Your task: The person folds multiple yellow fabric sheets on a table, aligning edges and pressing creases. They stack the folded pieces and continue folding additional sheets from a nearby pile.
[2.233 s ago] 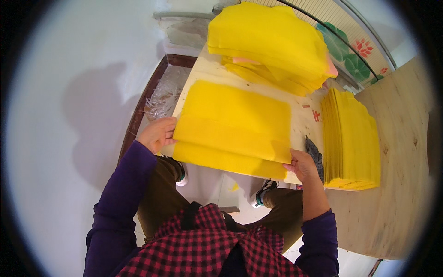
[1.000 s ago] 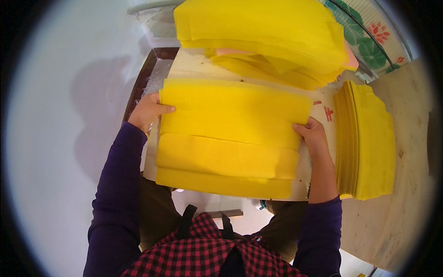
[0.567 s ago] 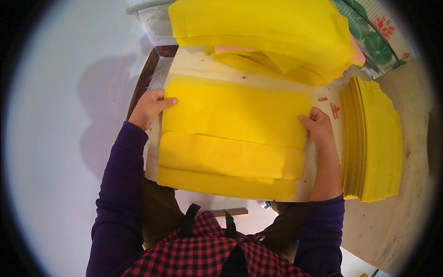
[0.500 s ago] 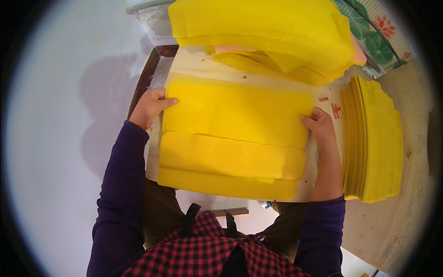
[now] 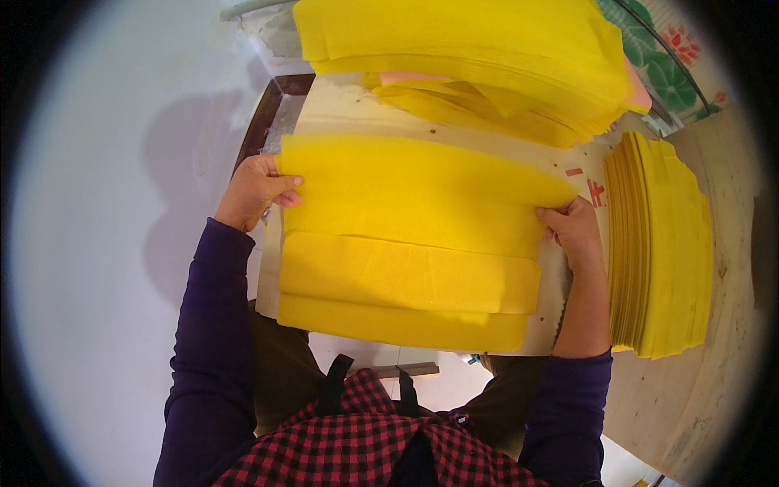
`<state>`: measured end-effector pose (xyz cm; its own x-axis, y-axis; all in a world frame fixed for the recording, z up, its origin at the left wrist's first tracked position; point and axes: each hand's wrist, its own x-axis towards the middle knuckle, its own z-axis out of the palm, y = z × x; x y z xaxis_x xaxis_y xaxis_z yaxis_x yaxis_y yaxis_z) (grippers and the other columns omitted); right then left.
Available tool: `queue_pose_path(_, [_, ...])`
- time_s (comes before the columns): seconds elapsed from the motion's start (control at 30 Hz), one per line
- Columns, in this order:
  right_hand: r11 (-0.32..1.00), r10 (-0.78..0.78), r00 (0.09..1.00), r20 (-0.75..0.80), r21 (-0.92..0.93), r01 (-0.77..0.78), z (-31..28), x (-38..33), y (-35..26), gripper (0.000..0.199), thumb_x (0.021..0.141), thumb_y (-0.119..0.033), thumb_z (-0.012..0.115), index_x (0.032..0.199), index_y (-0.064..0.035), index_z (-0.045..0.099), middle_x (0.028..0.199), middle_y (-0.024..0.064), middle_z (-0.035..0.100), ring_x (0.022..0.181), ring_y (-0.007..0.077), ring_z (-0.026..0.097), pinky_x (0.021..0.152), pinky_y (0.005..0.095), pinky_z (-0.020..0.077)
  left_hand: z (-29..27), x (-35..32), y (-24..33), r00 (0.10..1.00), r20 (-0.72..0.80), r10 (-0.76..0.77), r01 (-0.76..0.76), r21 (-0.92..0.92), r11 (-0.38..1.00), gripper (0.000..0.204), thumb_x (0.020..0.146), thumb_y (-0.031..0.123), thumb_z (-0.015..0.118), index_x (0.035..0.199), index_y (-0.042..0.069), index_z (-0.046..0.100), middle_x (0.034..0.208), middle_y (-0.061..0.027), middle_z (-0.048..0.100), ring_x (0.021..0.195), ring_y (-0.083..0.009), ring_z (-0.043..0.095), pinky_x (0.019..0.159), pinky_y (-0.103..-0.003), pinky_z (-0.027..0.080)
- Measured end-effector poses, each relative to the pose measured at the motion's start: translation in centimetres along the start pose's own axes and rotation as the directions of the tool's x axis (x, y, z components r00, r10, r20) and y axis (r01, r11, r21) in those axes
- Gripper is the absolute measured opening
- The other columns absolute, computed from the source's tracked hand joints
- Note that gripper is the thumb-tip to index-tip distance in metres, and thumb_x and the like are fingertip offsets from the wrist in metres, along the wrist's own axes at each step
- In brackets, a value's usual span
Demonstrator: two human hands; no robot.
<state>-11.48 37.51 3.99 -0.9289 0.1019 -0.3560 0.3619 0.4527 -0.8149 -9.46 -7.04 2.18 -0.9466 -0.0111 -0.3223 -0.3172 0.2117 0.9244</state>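
Well, closest to my remote view was the wearer's garment (image 5: 357,442), rumpled cloth in red and black checks. Beyond it, yellow layers (image 5: 406,276) lay flat along the near edge of the table (image 5: 329,105), matte and faintly felted. Directly past them, over the table, I had the sheet (image 5: 422,187) spread between both hands: the left hand (image 5: 258,191) pinched its left edge between thumb and fingers, the right hand (image 5: 574,231) its right edge likewise. I judged it light, soft and limp, hard to damage and unlikely to slip; the two far corners seemed the best hold, as a middle grip would let it sag. Rightward, a stack (image 5: 673,243) showed thin, tight edges like pages. Farther off, a pile (image 5: 462,40) drooped in thick curves before a panel (image 5: 669,81) of painted leaves and red flowers.
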Motion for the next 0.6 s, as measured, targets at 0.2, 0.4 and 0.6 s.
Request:
queue_pose_path(0.2, [0.969, -0.096, 0.989, 0.110, 0.235, 0.068, 0.2, 0.3, 1.5, 0.006, 0.083, 0.000, 0.064, 0.087, -0.0045, 0.065, 0.084, 0.0079, 0.070, 0.073, 0.0130, 0.064, 0.063, 0.0242, 0.0473, -0.7, 0.0, -1.1, 0.998, 0.042, 0.047, -0.045, -0.050, 0.998, 0.019, 0.079, 0.001, 0.070, 0.097, -0.001, 0.067, 0.088, -0.0094, 0.070, 0.077, -0.0140, 0.067, 0.072, -0.024, 0.053])
queue_pose_path(0.4, [0.908, -0.323, 0.926, 0.196, 0.341, 0.244, 0.5, 0.4, 4.2, 0.007, 0.083, 0.003, 0.064, 0.085, -0.0035, 0.065, 0.103, 0.0096, 0.068, 0.091, 0.0164, 0.064, 0.079, 0.0272, 0.0522, -1.6, -0.2, -3.0, 0.973, 0.045, 0.224, -0.228, 0.259, 0.939, 0.013, 0.075, -0.006, 0.069, 0.088, -0.003, 0.070, 0.091, -0.0075, 0.071, 0.083, -0.0126, 0.065, 0.076, -0.024, 0.051])
queue_pose_path(0.6, [0.890, -0.358, 0.913, 0.194, 0.367, 0.271, 0.8, 0.0, 5.2, 0.011, 0.078, 0.006, 0.068, 0.083, -0.0028, 0.066, 0.107, 0.0121, 0.067, 0.094, 0.0181, 0.063, 0.087, 0.0304, 0.0515, -2.0, -0.4, -5.1, 0.874, 0.078, 0.480, -0.486, 0.180, 0.855, 0.015, 0.073, -0.010, 0.069, 0.085, 0.000, 0.070, 0.093, -0.0090, 0.070, 0.086, -0.0173, 0.065, 0.079, -0.027, 0.050])
